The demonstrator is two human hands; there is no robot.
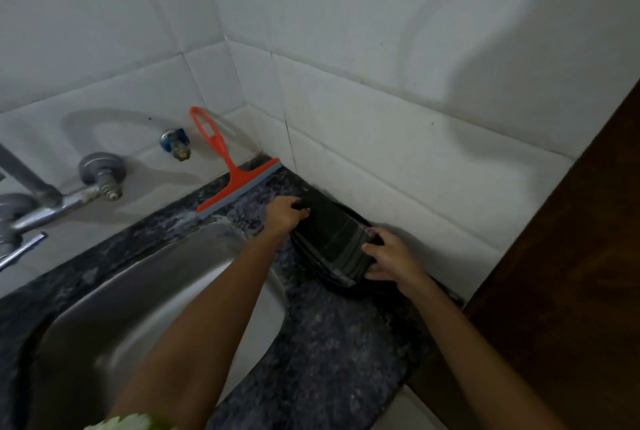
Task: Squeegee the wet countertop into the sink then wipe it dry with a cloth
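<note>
A dark folded cloth [330,240] lies on the speckled dark granite countertop [339,336], close to the tiled wall. My left hand [285,214] grips the cloth's far left corner. My right hand [391,258] holds its near right edge, fingers curled over the fold. An orange squeegee [230,175] with a grey blade leans against the back wall, blade down on the counter behind the steel sink [145,308], apart from both hands.
A metal tap [52,202] and a small blue valve [176,143] stick out of the white tiled wall above the sink. A brown wooden panel [571,273] closes off the counter on the right.
</note>
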